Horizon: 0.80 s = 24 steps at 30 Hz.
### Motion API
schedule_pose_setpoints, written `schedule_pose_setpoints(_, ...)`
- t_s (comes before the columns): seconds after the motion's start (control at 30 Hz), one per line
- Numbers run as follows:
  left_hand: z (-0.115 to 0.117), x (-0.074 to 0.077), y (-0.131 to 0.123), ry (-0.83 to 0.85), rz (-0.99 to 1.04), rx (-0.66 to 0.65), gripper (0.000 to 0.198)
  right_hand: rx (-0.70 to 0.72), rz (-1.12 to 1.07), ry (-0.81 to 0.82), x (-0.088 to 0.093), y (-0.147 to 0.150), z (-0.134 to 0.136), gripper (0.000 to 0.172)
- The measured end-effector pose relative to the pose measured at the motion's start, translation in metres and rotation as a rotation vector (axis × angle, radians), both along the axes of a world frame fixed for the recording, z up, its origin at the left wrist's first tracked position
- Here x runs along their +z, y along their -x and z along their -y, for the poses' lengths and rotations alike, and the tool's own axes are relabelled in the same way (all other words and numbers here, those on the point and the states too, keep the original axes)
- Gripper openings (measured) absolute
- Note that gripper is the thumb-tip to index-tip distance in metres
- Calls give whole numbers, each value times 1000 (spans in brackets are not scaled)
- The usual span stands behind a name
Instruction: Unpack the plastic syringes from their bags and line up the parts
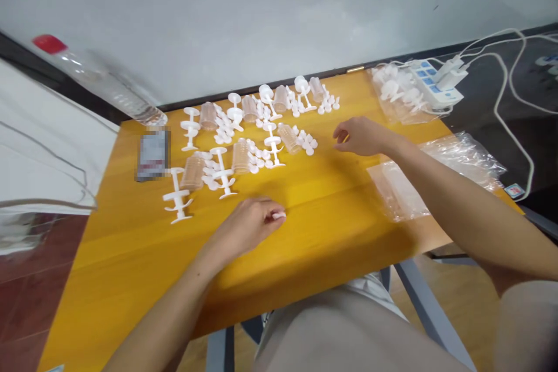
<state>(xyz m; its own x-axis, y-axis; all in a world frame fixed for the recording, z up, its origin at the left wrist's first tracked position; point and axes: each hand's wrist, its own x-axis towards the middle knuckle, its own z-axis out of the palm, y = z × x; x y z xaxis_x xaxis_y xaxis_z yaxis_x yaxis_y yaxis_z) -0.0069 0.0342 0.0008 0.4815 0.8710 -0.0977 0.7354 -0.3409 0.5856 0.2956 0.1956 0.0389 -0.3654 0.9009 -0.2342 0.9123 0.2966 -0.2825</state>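
My left hand (pixel 250 222) is over the near middle of the table, closed with a small white plastic piece (pixel 279 215) pinched between thumb and fingers. To the right of the parts, my right hand (pixel 362 136) hovers with curved fingers and a gap at the thumb; nothing shows in it. Ahead, in two rows, lie white plungers (pixel 177 196) with round discs and winged collars. Clear ribbed barrels (pixel 192 172) are set beside them, each with a cluster of small white round pieces (pixel 308 143). The nearest set to my right hand is the right end of the front row.
Clear plastic bags (pixel 403 189) lie under my right forearm. Another bag of white parts (pixel 399 90) sits at the back right by a power strip (pixel 433 84) with white cables. A red-capped bottle (pixel 111 87) and a blurred flat object (pixel 152 155) are at left.
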Motion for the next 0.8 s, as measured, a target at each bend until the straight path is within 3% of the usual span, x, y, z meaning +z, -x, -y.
schedule_pose_setpoints(0.07, -12, 1, -14, -38, 85, 28, 18, -11, -1, 19, 4, -11, 10, 25)
schedule_pose_setpoints(0.2, -55, 4, -58, -152, 175, 68, 17, -54, -1, -7, 14, -34, 16, 25)
schedule_pose_setpoints(0.3, -86, -2, -88, -238, 46, 8, 22, -215, 60, -149, 14, -54, 12, 25)
schedule_pose_setpoints(0.37, -96, -10, -100, -258, -44, -59, 26, -241, 71, -119, 7, -61, 12, 26)
schedule_pose_setpoints(0.47, -94, -20, -109, -251, -52, -57, 27, -103, 21, 42, -10, -57, 19, 28)
schedule_pose_setpoints(0.53, -83, -24, -110, -234, -13, -32, 25, -65, 38, 51, -19, -50, 21, 28)
schedule_pose_setpoints(0.63, -64, -28, -108, -194, 18, -66, 21, -235, 172, -118, -24, -52, 8, 39)
schedule_pose_setpoints(0.73, -48, -34, -102, -195, 50, -114, 20, -440, 226, -292, -28, -71, -19, 63)
schedule_pose_setpoints(0.8, -41, -41, -98, -227, 95, -130, 21, -447, 217, -310, -34, -85, -37, 76)
